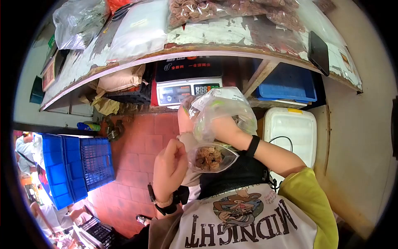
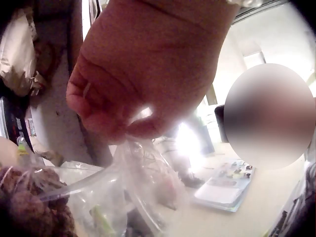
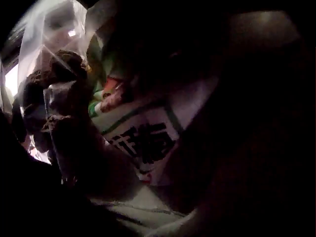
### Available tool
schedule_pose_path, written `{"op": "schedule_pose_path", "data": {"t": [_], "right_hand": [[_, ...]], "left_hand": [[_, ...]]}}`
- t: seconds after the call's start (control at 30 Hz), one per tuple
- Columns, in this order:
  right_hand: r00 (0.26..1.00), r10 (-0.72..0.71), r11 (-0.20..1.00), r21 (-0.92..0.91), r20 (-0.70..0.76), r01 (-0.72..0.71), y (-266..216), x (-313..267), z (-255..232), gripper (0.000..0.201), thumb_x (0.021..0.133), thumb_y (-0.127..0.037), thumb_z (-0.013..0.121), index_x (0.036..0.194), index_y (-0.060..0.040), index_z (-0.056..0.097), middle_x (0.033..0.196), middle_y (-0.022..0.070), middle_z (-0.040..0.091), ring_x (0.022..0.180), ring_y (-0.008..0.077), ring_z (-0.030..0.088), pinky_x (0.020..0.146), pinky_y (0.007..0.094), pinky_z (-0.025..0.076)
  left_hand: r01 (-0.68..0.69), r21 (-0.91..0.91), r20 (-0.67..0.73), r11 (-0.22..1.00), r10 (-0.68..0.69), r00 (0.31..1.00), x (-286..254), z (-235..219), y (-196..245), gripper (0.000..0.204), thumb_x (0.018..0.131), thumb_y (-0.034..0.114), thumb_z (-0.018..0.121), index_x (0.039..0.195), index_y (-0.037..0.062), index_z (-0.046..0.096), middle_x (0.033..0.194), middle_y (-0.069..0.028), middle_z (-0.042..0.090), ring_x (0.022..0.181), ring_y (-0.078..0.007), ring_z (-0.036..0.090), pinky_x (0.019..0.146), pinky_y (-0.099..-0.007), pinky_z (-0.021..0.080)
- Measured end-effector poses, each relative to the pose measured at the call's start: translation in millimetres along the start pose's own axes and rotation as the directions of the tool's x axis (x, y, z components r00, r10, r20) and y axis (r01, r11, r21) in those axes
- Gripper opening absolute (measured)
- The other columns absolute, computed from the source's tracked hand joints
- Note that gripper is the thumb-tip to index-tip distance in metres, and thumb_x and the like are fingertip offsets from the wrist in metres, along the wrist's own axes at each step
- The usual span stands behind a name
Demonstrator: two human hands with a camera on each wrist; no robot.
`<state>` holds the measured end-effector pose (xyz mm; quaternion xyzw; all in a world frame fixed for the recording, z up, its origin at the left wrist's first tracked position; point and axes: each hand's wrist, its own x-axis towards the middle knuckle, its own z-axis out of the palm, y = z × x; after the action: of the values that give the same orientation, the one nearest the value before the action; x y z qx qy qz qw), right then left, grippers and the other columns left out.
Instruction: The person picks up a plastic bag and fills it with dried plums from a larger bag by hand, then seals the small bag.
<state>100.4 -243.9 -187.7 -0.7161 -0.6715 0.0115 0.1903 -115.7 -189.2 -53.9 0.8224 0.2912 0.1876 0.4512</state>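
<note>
A small clear plastic bag, its mouth spread, stands before the person's lap with brown wrinkled dried pieces inside. At its left edge, the left hand pinches the film between thumb and bent fingers. In the left wrist view that hand has gathered plastic under its fingertips. The right hand reaches into a larger clear bag bearing green print, and its fingers are hidden by the plastic. In the dark right wrist view, a printed white label lies beside bagged brown pieces.
Ahead, a white digital scale sits under a worn shelf that holds bagged dried goods and a phone. Blue crates stand at left; a white lidded box and blue bin are at right.
</note>
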Motion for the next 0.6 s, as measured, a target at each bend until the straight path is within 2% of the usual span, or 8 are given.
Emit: {"op": "schedule_pose_path", "data": {"t": [0.13, 0.23, 0.3, 0.43, 0.47, 0.5, 0.53, 0.6], "right_hand": [[0.997, -0.076, 0.996, -0.042, 0.003, 0.076, 12.0, -4.8, 5.7, 0.021, 0.079, -0.015, 0.063, 0.091, 0.0007, 0.068, 0.092, 0.0215, 0.066, 0.087, 0.0359, 0.065, 0.076, 0.0449, 0.052], [0.996, 0.07, 0.984, 0.161, 0.061, -0.079, 14.9, -1.8, -7.2, 0.018, 0.079, -0.011, 0.062, 0.092, -0.0003, 0.069, 0.093, 0.0221, 0.066, 0.089, 0.0374, 0.064, 0.08, 0.0438, 0.051], [0.988, 0.094, 0.912, 0.409, -0.127, -0.034, 14.7, -0.3, -12.0, 0.016, 0.079, -0.008, 0.062, 0.091, -0.001, 0.07, 0.094, 0.0232, 0.066, 0.09, 0.04, 0.063, 0.082, 0.0437, 0.051], [0.969, 0.23, 0.84, 0.522, -0.091, -0.15, 10.0, -2.1, -16.7, 0.017, 0.085, -0.01, 0.063, 0.099, -0.0028, 0.068, 0.099, 0.0177, 0.068, 0.091, 0.0343, 0.065, 0.077, 0.0408, 0.053], [0.903, 0.415, 0.407, 0.864, 0.113, -0.296, 8.2, 2.1, -17.6, 0.018, 0.089, -0.014, 0.062, 0.104, -0.005, 0.067, 0.101, 0.0136, 0.068, 0.091, 0.0293, 0.066, 0.074, 0.0387, 0.054], [0.809, 0.454, -0.157, 0.927, 0.374, -0.341, 8.9, 4.5, -18.5, 0.02, 0.093, -0.019, 0.061, 0.108, -0.0072, 0.066, 0.104, 0.0095, 0.068, 0.09, 0.0243, 0.067, 0.071, 0.0365, 0.055], [0.806, 0.46, -0.157, 0.928, 0.371, -0.338, 13.2, 4.2, -18.1, 0.02, 0.093, -0.019, 0.061, 0.108, -0.0072, 0.066, 0.104, 0.0095, 0.068, 0.09, 0.0243, 0.067, 0.071, 0.0365, 0.055], [0.629, 0.299, -0.771, 0.571, 0.717, -0.283, 24.0, 0.8, -11.5, 0.022, 0.098, -0.027, 0.057, 0.113, -0.0122, 0.063, 0.107, 0.0031, 0.067, 0.091, 0.0163, 0.065, 0.068, 0.0298, 0.055]], "left_hand": [[-0.008, -0.023, 0.026, 1.0, 0.009, 1.0, -1.1, -1.1, 3.2, 0.01, 0.081, -0.003, 0.054, 0.091, 0.0003, 0.051, 0.073, -0.0159, 0.056, 0.062, -0.0323, 0.055, 0.059, -0.0352, 0.044], [-0.066, -0.012, 0.034, 0.998, 0.066, 0.997, -3.4, -3.3, 2.5, 0.009, 0.082, -0.003, 0.053, 0.091, 0.0003, 0.051, 0.073, -0.0152, 0.057, 0.064, -0.0312, 0.056, 0.06, -0.0348, 0.044], [-0.135, 0.028, 0.029, 0.991, 0.134, 0.991, -3.6, -4.4, 3.5, 0.009, 0.082, -0.003, 0.053, 0.091, 0.0001, 0.051, 0.073, -0.0147, 0.057, 0.064, -0.0303, 0.056, 0.061, -0.0346, 0.044], [-0.095, -0.019, 0.065, 0.995, 0.096, 0.993, -3.1, -4.9, 6.0, 0.008, 0.082, -0.003, 0.053, 0.09, -0.0009, 0.051, 0.073, -0.0134, 0.057, 0.066, -0.0283, 0.058, 0.062, -0.0341, 0.045], [-0.071, -0.04, 0.07, 0.997, 0.073, 0.995, -2.8, -4.3, 5.4, 0.008, 0.082, -0.004, 0.052, 0.09, -0.0011, 0.051, 0.073, -0.0129, 0.056, 0.067, -0.028, 0.058, 0.062, -0.0337, 0.046], [-0.073, -0.041, 0.077, 0.996, 0.076, 0.994, -2.6, -3.9, 6.1, 0.008, 0.082, -0.004, 0.052, 0.09, -0.0011, 0.051, 0.073, -0.0129, 0.056, 0.067, -0.028, 0.058, 0.062, -0.0337, 0.046], [-0.048, -0.051, 0.084, 0.998, 0.052, 0.995, -2.2, -3.6, 7.2, 0.009, 0.081, -0.004, 0.052, 0.09, -0.0013, 0.051, 0.074, -0.0128, 0.056, 0.067, -0.0279, 0.058, 0.062, -0.0335, 0.046], [-0.023, -0.063, 0.093, 0.998, 0.029, 0.995, -1.2, -2.1, 7.2, 0.009, 0.081, -0.004, 0.052, 0.09, -0.0014, 0.051, 0.074, -0.0126, 0.056, 0.067, -0.0278, 0.058, 0.063, -0.0334, 0.046]]}}
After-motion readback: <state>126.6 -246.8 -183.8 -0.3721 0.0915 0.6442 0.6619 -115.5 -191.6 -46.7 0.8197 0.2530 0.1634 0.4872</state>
